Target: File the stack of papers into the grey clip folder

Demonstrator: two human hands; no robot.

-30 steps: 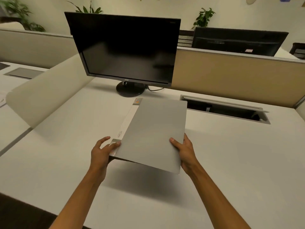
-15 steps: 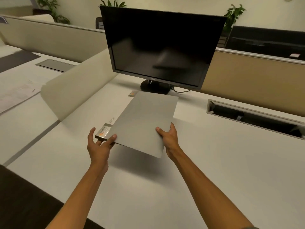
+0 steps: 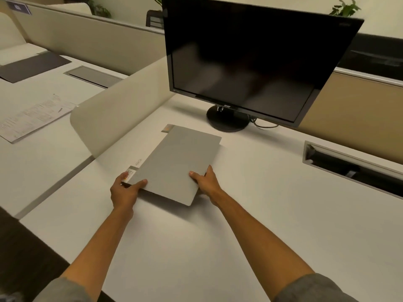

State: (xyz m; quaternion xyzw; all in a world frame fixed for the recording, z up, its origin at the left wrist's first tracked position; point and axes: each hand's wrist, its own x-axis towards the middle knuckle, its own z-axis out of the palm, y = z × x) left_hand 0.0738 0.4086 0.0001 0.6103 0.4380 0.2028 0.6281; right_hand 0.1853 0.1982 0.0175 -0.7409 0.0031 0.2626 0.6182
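Grey clip folder (image 3: 176,164) near edge clamped by left hand (image 3: 124,191), right hand (image 3: 206,183); desk (image 3: 261,214) bare around.

The grey clip folder (image 3: 176,164) covers whatever lies inside it, and its lifted near edge hides the fingers of both hands beneath. Print on the spine label (image 3: 130,173) is too small to read, as is the text on the loose sheet (image 3: 32,116) at left. The monitor's (image 3: 250,62) top is cut off.

White desk (image 3: 239,225) w/ black monitor (image 3: 250,62), beige partitions (image 3: 359,110), plants (image 3: 343,8) behind.
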